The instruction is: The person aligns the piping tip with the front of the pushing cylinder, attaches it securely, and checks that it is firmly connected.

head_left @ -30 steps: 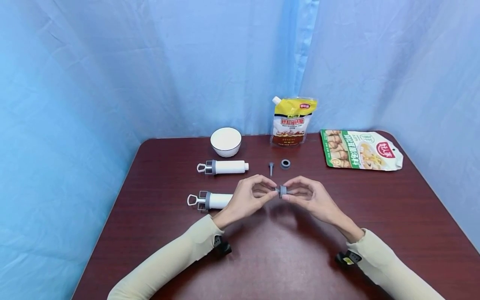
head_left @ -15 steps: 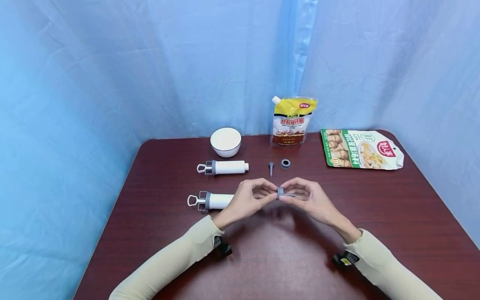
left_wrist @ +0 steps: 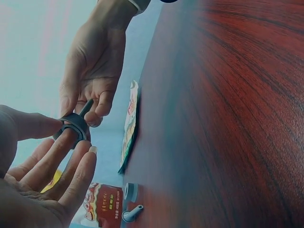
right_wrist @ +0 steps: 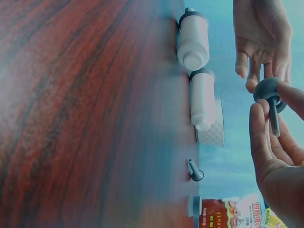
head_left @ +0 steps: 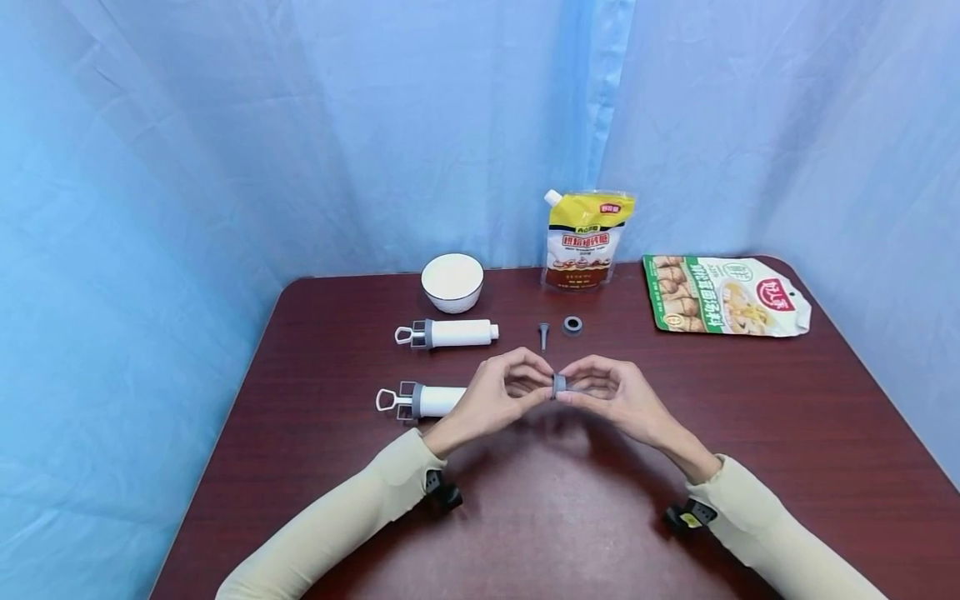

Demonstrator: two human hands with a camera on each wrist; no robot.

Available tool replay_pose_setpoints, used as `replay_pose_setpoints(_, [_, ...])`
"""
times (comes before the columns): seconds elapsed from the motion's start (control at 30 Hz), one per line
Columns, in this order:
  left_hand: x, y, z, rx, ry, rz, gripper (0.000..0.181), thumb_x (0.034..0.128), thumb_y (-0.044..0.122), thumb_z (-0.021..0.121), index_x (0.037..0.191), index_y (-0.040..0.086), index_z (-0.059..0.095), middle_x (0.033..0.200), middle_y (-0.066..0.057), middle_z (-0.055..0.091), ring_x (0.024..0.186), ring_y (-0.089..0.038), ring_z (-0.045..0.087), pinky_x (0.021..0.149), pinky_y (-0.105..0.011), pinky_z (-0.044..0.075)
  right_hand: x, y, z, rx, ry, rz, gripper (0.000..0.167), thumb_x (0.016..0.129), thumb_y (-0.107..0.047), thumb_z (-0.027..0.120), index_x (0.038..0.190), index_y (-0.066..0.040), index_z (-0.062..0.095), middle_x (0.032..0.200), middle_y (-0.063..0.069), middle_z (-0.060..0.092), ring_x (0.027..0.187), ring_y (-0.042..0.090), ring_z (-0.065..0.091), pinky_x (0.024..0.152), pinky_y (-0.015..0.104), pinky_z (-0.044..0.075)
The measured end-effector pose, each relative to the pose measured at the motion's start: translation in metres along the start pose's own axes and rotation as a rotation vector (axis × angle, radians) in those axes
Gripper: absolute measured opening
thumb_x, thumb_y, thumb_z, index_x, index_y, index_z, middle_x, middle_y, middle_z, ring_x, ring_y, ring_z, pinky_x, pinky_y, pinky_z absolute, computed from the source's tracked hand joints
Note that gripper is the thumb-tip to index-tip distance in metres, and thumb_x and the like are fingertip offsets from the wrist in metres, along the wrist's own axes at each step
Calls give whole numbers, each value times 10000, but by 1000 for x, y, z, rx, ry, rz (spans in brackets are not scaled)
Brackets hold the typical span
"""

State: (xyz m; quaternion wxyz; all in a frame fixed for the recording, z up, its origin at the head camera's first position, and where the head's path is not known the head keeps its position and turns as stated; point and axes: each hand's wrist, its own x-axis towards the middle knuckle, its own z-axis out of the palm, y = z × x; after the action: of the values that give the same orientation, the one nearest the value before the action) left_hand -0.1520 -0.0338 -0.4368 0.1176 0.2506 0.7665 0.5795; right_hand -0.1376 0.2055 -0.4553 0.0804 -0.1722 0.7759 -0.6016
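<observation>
Over the middle of the table, both hands hold one grey ring cap [head_left: 559, 386]. A thin grey nozzle [right_wrist: 274, 116] pokes out through it towards my right palm. My left hand [head_left: 495, 392] pinches the ring's rim from the left; in the left wrist view a left fingertip [left_wrist: 66, 138] reaches into the ring's open side. From the right, my right hand [head_left: 622, 396] grips the rim between thumb and fingers, the nozzle lying beside its fingers. The nozzle's wide end is hidden inside the ring. A white syringe [head_left: 442, 402] lies partly behind my left hand.
A second white syringe [head_left: 459, 333] lies behind, below a white bowl [head_left: 452, 279]. Another nozzle [head_left: 543, 335] and another grey ring [head_left: 573, 325] rest beyond the hands. A spouted pouch [head_left: 588, 242] stands at the table's back edge; a green-and-white packet [head_left: 727, 296] lies at right.
A second ago a grey bit stuck out left of the ring at my left fingertips; now it no longer shows. The ring and right hand have shifted slightly left.
</observation>
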Motion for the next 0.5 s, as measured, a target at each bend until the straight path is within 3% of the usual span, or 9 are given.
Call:
replay_pose_setpoints(0.37, [-5, -4, -10, 73, 5, 15, 272, 936, 97, 775, 1187, 49, 682, 1043, -97, 788, 921, -154, 755, 831, -252, 615, 1, 2, 0, -35, 7, -4, 269, 933, -158, 798, 1170, -75, 703, 1048, 118, 752, 898, 142, 756, 834, 256, 617])
replay_pose_setpoints(0.5, [-8, -7, -17, 143, 13, 30, 306, 898, 78, 811, 1178, 67, 689, 1014, -129, 760, 912, -213, 745, 834, -327, 630, 1, 3, -1, -56, 13, 2, 275, 933, -181, 801, 1166, -76, 701, 1044, 115, 753, 895, 150, 756, 838, 254, 615])
